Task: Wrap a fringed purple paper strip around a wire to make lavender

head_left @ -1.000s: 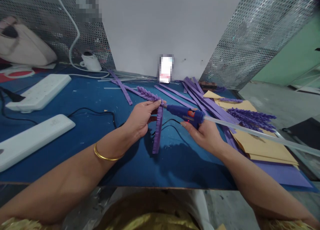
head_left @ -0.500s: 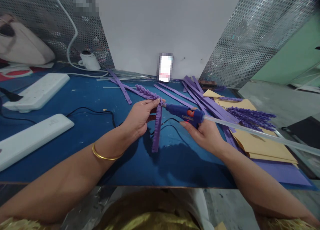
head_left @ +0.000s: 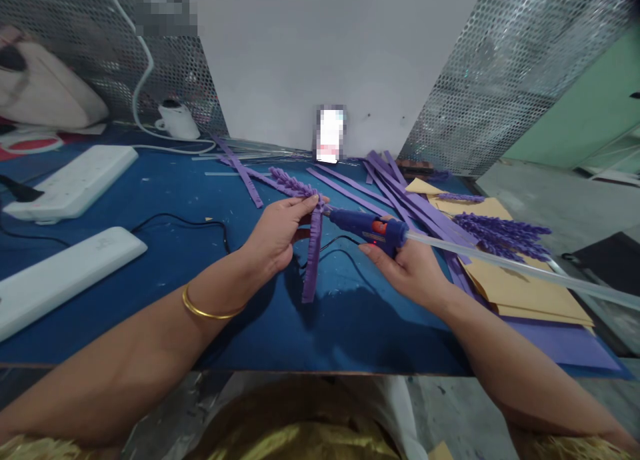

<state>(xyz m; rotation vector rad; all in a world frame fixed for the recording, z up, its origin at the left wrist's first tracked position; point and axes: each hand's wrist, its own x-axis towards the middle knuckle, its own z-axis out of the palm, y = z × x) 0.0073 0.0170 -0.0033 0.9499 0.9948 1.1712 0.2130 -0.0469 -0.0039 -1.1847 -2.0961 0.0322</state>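
Little had changed: at the frame's centre, the left hand still pinched the purple, knobbly flower spike, a purple fringed strip hanging below, while the right hand gripped the blue plastic glue gun, nozzle near the strip's top; work stayed there.

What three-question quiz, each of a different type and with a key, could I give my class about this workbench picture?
1. Multiple choice: what does the right hand hold? A) scissors B) a glue gun C) a paintbrush
2. True or false: the gold bangle is on the person's left arm.
3. Fill in the blank: the purple fringed strip hangs down from the person's ____ hand.

Key: 1. B; 2. True; 3. left.
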